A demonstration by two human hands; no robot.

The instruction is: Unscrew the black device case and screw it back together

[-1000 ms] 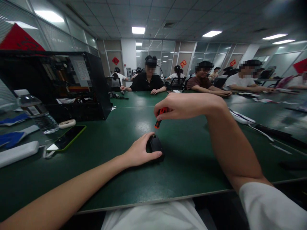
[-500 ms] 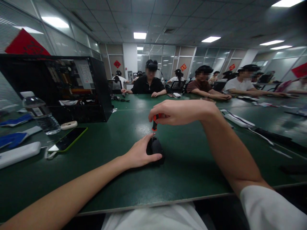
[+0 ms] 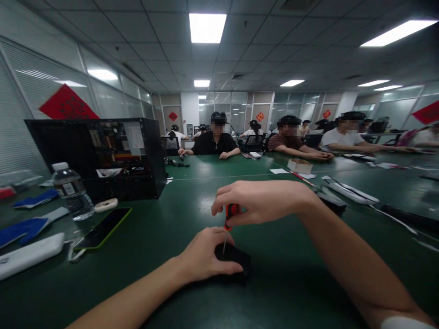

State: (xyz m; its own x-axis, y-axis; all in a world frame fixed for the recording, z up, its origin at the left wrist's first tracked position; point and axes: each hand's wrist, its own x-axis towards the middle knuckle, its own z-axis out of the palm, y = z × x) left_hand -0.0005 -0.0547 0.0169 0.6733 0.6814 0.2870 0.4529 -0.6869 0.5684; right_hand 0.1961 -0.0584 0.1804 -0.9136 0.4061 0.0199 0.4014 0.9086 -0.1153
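My left hand (image 3: 209,253) is wrapped round a small black device (image 3: 236,260) on the green table, thumb along its near side and fingers behind it. The device is rounded, about the size of a computer mouse; its exact kind is unclear. Above it, my right hand (image 3: 255,203) holds a screwdriver (image 3: 232,211) with a red and black handle. The thin metal shaft points down, nearly upright, and its tip meets the top of the device near its left end. My fingers partly cover the handle.
On the left stand an open black computer case (image 3: 151,160) and a water bottle (image 3: 72,194), near a phone (image 3: 103,228) and a white power bank (image 3: 32,256). A small box (image 3: 299,166) and a white power strip (image 3: 350,191) lie right. Several people sit across the green table (image 3: 164,301).
The camera view has tilted up, so everything sits lower in the picture. The black device has turned a little within my left hand. The screwdriver stays on it in my right hand.
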